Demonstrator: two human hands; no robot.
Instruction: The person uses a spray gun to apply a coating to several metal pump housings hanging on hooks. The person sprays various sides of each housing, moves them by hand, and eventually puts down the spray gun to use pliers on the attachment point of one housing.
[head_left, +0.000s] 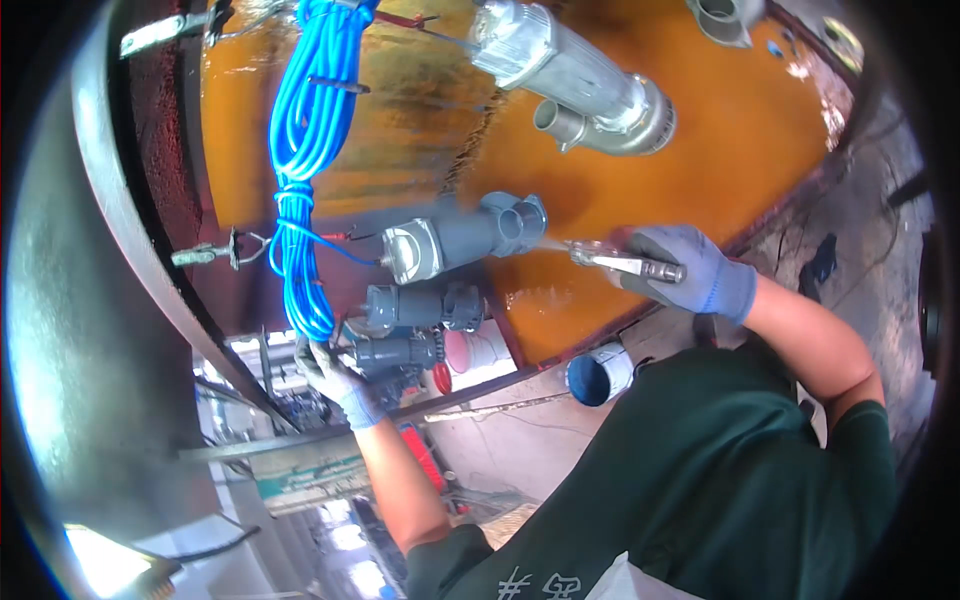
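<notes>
My right hand (700, 270), in a grey-blue work glove, is closed around a metal spray gun (635, 264). Its nozzle points left, and a fine mist runs from it to the outlet end of a grey-painted pump (455, 240). That pump hangs on its side, apart from the gun. At the lower left, my gloved left hand (340, 382) is closed at the bottom end of a bundled blue cable (310, 290); its fingertips are partly hidden. A blue lead runs from the bundle to the pump's motor end.
An unpainted silver pump (580, 75) hangs farther off. More grey pumps (415, 305) hang near my left hand. Behind stands an orange-stained spray surface (620, 200) with wet patches. A blue-lined bucket (590, 380) stands by my body. A curved metal edge (110, 190) runs along the left.
</notes>
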